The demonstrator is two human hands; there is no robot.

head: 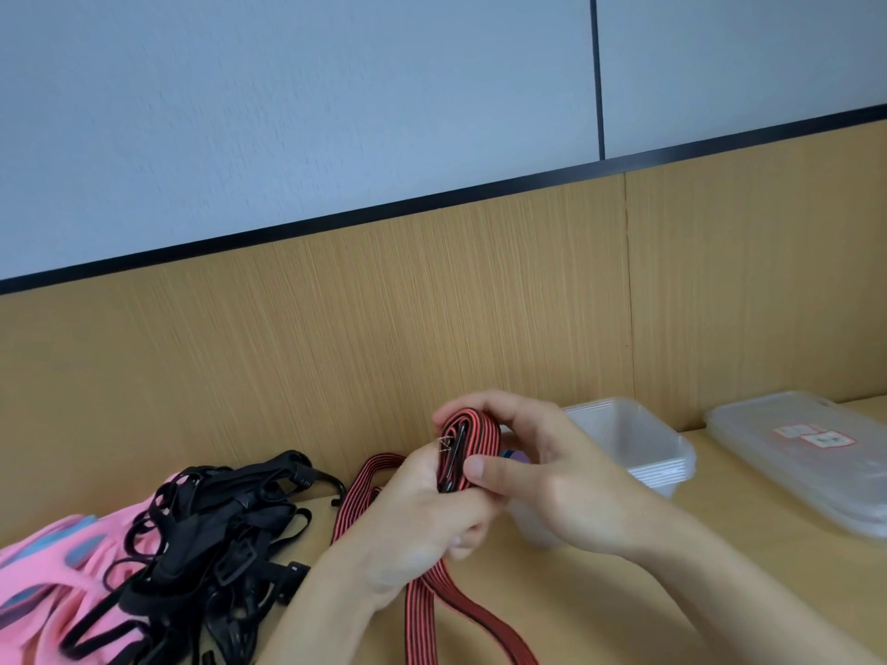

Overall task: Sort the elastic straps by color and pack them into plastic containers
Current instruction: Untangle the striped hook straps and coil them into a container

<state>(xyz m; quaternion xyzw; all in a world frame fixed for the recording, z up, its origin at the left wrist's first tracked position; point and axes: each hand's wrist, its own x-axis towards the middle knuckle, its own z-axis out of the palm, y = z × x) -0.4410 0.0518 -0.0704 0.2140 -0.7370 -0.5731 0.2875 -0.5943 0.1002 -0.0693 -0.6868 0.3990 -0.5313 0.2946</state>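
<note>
Winding red-black strap [468, 436] into loops above desk [729, 491] centre, fingers of left hand [422, 511] & right hand [552, 477] both clamped on bundle; prob. needing tight, flat loops, ends tucked in, for fitting clear containers [638, 443] just right.

Two bare arms at work: the left forearm [326, 611] and the right forearm [720, 592] are uncovered as far as the frame's lower edge. The left grip [417, 515] and right grip [552, 482] are bare hands. The right thumbnail [475, 467] is short, clean and rounded.
</note>
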